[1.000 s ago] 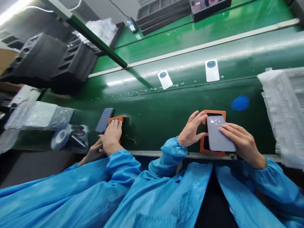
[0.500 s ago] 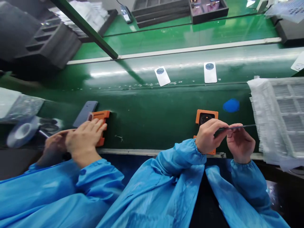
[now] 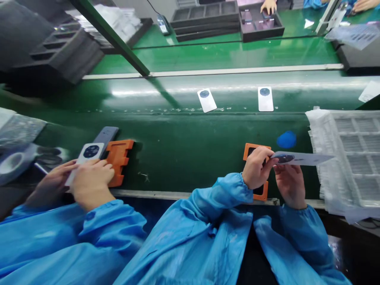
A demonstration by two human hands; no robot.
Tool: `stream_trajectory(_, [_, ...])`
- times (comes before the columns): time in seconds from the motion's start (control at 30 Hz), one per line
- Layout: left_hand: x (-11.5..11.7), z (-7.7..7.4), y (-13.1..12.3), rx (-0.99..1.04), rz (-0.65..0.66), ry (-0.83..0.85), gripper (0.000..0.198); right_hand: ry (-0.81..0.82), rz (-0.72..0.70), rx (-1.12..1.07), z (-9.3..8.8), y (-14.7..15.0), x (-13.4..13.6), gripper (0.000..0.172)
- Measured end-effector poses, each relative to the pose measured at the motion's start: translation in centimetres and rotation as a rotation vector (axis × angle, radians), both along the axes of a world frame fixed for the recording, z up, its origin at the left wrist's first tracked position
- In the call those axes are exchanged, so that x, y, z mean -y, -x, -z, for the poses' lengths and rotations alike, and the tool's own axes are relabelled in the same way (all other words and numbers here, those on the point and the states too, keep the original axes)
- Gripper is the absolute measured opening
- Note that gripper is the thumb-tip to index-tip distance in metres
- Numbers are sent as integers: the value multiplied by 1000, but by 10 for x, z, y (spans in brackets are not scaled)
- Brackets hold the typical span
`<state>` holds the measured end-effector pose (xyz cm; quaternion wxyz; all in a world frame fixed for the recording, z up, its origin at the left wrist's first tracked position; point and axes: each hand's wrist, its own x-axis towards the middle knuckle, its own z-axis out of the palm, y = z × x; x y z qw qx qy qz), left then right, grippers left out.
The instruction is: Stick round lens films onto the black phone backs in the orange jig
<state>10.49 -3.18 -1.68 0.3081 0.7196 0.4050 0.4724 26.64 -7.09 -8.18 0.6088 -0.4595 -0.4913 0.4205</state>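
Observation:
My left hand [image 3: 257, 168] and my right hand [image 3: 289, 184] together hold a thin white phone back cover [image 3: 299, 158], lifted nearly flat above an orange fixture [image 3: 251, 151] at the belt's near edge. The cover's dark round camera ring faces up near my left fingers. Both hands pinch its left end. The fixture's lower part is hidden behind my left hand.
To the left a co-worker's hands [image 3: 86, 180] hold another white cover [image 3: 86, 154] beside a second orange fixture [image 3: 119, 160]. Two white covers [image 3: 206, 99] [image 3: 265, 98] lie on the green conveyor belt [image 3: 190, 138]. A stack of clear trays [image 3: 350, 154] stands at right, tape rolls [image 3: 12, 164] at left.
I have turned the cover from edge-on to nearly flat with its white face up. The co-worker has lifted a white cover off the left fixture.

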Motion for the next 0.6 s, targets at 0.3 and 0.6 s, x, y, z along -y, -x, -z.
stream_trajectory(0.3, [-101,35,30,195,22,294,38,-162,111,177,-22,-10,-133,30])
stream_trajectory(0.6, [-126,73,39,167,-6,355,38,-368,57,772,-42,-41,-253,35])
